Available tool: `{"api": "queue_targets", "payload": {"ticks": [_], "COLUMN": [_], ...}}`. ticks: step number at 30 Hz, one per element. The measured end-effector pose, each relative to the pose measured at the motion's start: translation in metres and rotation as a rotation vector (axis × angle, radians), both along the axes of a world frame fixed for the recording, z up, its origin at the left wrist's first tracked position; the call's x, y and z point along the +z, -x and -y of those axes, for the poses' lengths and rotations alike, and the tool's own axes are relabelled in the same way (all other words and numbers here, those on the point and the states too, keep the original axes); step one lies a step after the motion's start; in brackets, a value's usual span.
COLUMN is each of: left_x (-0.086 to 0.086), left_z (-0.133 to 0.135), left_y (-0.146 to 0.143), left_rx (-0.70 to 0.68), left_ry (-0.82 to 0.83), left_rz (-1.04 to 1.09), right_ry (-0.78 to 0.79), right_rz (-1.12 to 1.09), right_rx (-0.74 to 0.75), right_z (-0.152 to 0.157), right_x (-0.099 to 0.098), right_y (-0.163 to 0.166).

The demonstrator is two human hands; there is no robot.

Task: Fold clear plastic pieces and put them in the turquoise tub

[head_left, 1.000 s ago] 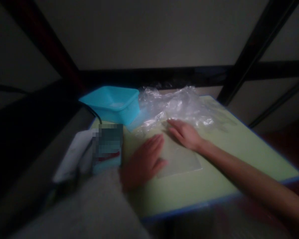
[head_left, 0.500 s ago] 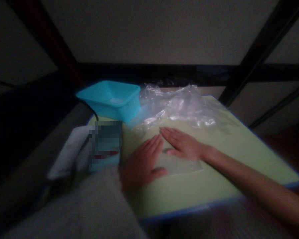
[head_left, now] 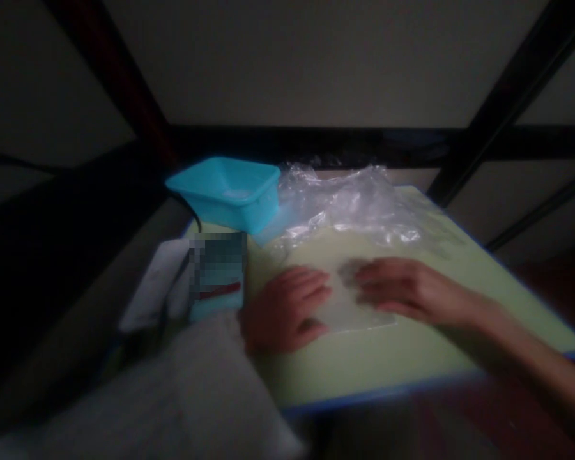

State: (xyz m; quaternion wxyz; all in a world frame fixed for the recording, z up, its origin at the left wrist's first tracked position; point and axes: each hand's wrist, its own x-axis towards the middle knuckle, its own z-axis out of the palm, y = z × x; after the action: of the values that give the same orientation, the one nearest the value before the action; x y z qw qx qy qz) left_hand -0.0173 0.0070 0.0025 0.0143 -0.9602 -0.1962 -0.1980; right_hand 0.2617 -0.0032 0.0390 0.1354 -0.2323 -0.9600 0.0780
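Observation:
A flat clear plastic sheet (head_left: 352,313) lies on the pale green table (head_left: 412,354). My left hand (head_left: 285,306) rests flat on the sheet's left edge, fingers stretched toward the right. My right hand (head_left: 407,291) hovers or presses over the sheet's right part, fingers extended leftward and blurred by motion. The fingertips of the two hands are a short gap apart. Neither hand grips anything that I can see.
A turquoise plastic tub (head_left: 230,191) stands at the table's back left, with crumpled clear plastic (head_left: 349,204) beside it. A small blue box (head_left: 218,275) and a white object (head_left: 153,291) sit at the left edge. Dark frame bars cross behind. Grey cloth (head_left: 196,396) covers the near left.
My right hand has slid to the right across the sheet, away from the left hand. The left hand has stayed on the sheet's left edge. The view has shifted slightly.

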Motion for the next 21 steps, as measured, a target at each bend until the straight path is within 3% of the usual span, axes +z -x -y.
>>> {"api": "queue_targets", "payload": {"ticks": [3,6,12,21], "left_x": [0.001,-0.001,-0.004,-0.007], "left_z": [0.003,0.006,0.005,0.005], "left_y": [-0.002,-0.005,-0.004,-0.003], "left_rx": [-0.159,-0.232,-0.229,-0.222], "left_ry": [-0.105,-0.175,-0.182,-0.171], "left_rz": [0.134,0.170,0.147,0.103], "right_ry": [-0.116,-0.218,-0.388,-0.449], "right_rz": [0.049,0.093,0.155,0.190], "right_rx": [-0.045,-0.076,-0.026,-0.008], "right_z": [0.030,0.045,0.046,0.045], "right_x": [-0.002,-0.007,-0.014,-0.021], "right_y": [-0.012,-0.016,-0.011,-0.012]}}
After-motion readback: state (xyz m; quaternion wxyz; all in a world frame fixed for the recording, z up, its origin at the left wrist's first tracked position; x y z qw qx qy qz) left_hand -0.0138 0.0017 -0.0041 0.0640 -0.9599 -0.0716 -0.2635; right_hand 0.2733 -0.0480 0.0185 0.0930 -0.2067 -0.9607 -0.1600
